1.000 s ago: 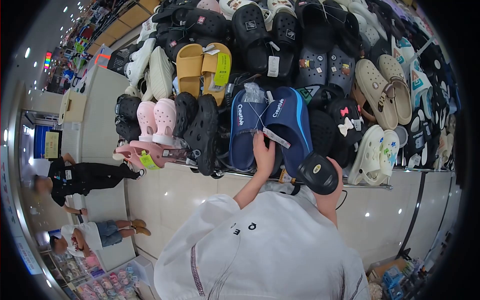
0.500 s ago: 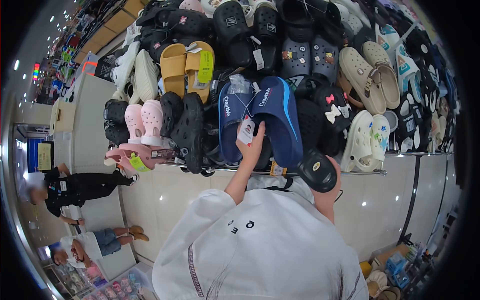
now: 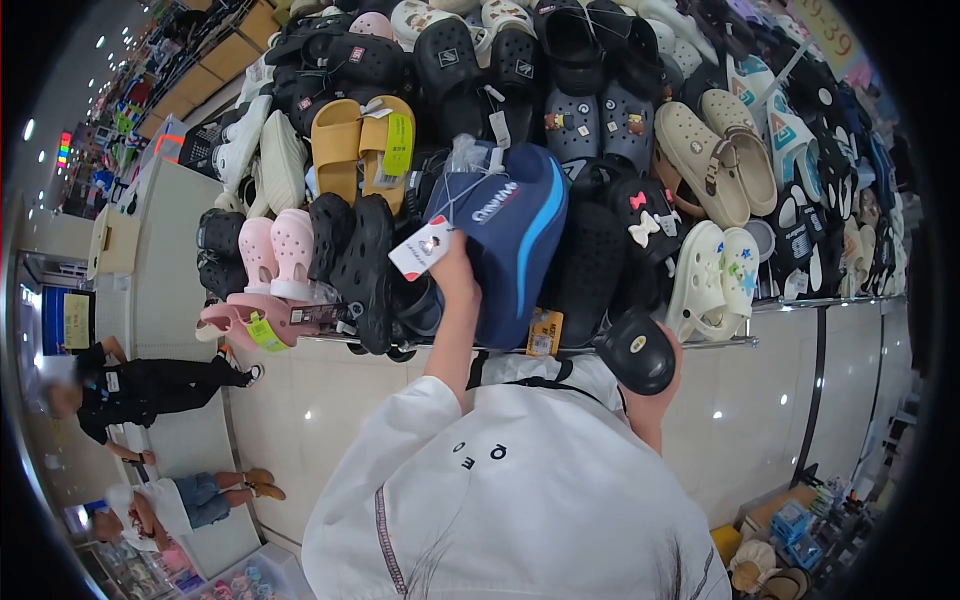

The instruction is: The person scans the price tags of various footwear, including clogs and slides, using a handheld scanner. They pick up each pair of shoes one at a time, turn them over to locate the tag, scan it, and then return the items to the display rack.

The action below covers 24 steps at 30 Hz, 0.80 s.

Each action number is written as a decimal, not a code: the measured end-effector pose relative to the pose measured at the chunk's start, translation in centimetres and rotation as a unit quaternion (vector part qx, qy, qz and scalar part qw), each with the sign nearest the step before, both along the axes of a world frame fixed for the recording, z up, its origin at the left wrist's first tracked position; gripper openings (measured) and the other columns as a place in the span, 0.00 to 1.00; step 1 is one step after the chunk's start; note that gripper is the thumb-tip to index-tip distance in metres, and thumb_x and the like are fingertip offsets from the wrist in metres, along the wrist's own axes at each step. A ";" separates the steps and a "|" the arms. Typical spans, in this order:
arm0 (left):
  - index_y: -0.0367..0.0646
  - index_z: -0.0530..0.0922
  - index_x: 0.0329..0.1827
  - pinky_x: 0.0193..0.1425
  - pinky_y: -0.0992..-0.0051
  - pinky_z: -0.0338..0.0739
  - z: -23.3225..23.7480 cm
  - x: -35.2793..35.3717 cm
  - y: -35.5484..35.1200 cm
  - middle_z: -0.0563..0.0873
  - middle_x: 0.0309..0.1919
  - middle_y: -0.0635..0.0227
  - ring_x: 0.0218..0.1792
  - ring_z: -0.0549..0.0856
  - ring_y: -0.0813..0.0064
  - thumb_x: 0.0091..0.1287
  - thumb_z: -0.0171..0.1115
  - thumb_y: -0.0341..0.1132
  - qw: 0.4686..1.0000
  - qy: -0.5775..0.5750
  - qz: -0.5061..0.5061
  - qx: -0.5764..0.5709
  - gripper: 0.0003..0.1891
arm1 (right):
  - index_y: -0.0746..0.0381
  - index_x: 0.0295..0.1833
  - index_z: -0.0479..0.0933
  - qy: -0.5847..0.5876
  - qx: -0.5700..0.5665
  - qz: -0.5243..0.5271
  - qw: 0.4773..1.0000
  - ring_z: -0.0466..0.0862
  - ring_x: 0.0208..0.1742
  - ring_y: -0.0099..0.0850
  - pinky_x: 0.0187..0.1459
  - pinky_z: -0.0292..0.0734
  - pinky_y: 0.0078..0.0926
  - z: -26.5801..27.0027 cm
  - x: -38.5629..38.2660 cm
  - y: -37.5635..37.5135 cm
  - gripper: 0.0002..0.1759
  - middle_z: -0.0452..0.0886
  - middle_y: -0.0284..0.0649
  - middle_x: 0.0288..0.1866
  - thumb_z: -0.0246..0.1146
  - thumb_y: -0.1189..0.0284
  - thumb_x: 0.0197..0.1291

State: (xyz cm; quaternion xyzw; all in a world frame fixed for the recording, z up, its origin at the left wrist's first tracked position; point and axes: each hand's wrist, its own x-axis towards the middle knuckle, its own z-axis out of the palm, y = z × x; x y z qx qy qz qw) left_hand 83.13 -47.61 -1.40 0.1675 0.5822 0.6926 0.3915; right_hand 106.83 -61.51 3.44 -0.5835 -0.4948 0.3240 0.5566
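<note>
My left hand [image 3: 455,272] is raised to a pair of navy blue slippers [image 3: 512,225] hanging on the shoe display. It pinches their white price tag [image 3: 422,248] and turns it outward to the left. My right hand [image 3: 662,392] is lower and to the right, closed around a black handheld scanner [image 3: 637,350] held just under the display rail [image 3: 720,343]. The scanner's head sits below and right of the slippers, apart from the tag. My white sleeves and shirt fill the bottom of the view.
The rack is crowded with clogs and slides: mustard slides [image 3: 358,150], pink clogs [image 3: 272,252], black clogs [image 3: 352,262], cream clogs [image 3: 712,282]. Two people [image 3: 150,385] are on the tiled floor to the left. Boxes of goods [image 3: 790,525] sit at lower right.
My left hand has lifted the tag up and to the left, and the navy slippers have swung and bunched together. The scanner has stayed about where it was.
</note>
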 end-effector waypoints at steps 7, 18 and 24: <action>0.36 0.68 0.55 0.46 0.73 0.77 3.3 0.6 -10.5 0.78 0.46 0.61 0.44 0.80 0.71 0.63 0.52 0.35 0.976 -0.162 -0.141 0.030 0.19 | 0.63 0.58 0.64 0.008 0.001 -0.033 0.999 0.71 0.53 0.30 0.56 0.65 0.25 0.2 0.9 0.2 0.40 0.71 0.40 0.52 0.68 0.82 0.32; 0.34 0.69 0.53 0.46 0.74 0.76 4.1 -1.2 -14.4 0.78 0.45 0.60 0.43 0.80 0.72 0.62 0.52 0.31 0.983 -0.120 -0.124 0.065 0.17 | 0.64 0.56 0.65 0.059 -0.029 -0.001 0.998 0.72 0.55 0.31 0.57 0.65 0.26 0.0 0.1 0.5 0.38 0.71 0.41 0.54 0.69 0.84 0.32; 0.34 0.70 0.51 0.45 0.75 0.76 4.8 -2.3 -11.9 0.79 0.44 0.59 0.43 0.80 0.72 0.61 0.52 0.29 0.983 -0.097 -0.127 0.086 0.16 | 0.63 0.57 0.64 0.029 -0.036 0.008 0.999 0.73 0.54 0.30 0.57 0.66 0.25 -0.7 0.1 1.0 0.40 0.72 0.41 0.53 0.69 0.84 0.31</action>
